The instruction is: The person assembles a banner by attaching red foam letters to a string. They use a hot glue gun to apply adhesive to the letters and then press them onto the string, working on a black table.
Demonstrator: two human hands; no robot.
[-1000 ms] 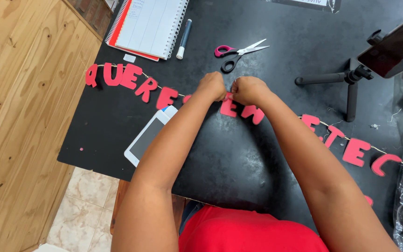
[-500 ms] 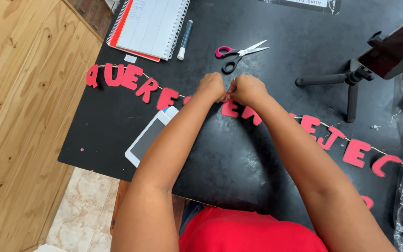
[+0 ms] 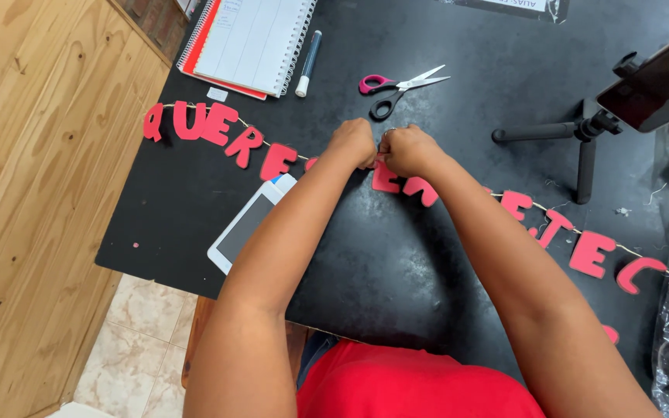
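Fingertips of both your hands are pinched together at one spot on the string of red cut-out letters (image 3: 218, 128): left hand (image 3: 352, 143) and right hand (image 3: 406, 149) touch each other, curled shut on a red letter (image 3: 385, 179) mid-banner, w/ the string running between them. Can't tell exactly which finger holds what, too bunched. Banner lies across the black table (image 3: 396, 255), letters trailing left & right of your hands. Scissors w/ pink handles (image 3: 398, 85) lie just beyond your knuckles. Tablet (image 3: 245, 227) sits under your left forearm; spiral notebook (image 3: 253, 42) and marker (image 3: 308, 63) are at the far edge, phone tripod (image 3: 582, 135) to the right.
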